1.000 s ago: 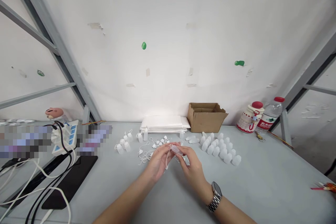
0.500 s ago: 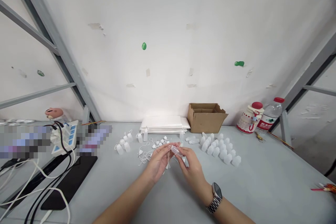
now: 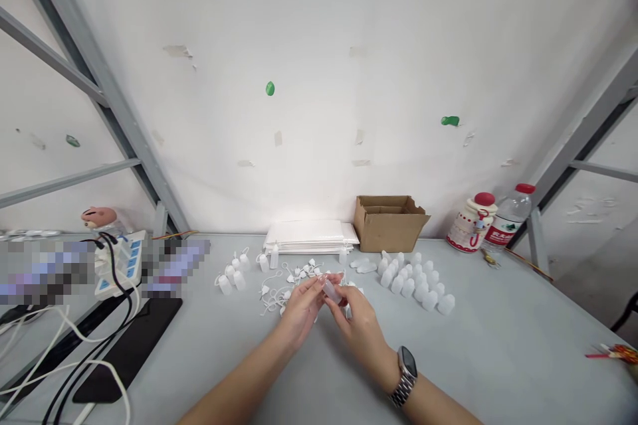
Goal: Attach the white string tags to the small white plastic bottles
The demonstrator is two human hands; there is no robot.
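Between my two hands is a small translucent plastic bottle (image 3: 331, 291), tilted over the table. My left hand (image 3: 302, 311) pinches its upper end, and the fingers partly hide that end. The thumb and fingers of my right hand (image 3: 359, 317) close around its lower part. Just behind my hands lies a loose pile of white caps with string loops (image 3: 274, 295). Several similar bottles (image 3: 416, 279) stand in rows to the right. On the left stands a smaller group of bottles with looped caps (image 3: 232, 277).
Behind the pile is a stack of white padded envelopes (image 3: 309, 236), beside an open cardboard box (image 3: 390, 229). A cream flask (image 3: 471, 224) and a water bottle (image 3: 508, 218) stand at the back right. Power strip (image 3: 122, 264), cables and a black phone-like slab (image 3: 130, 348) occupy the left.
The small bottle has turned more upright between my hands, and my right fingers have shifted on it. The string that hung below my left fingers no longer shows. The whole view has shifted slightly.
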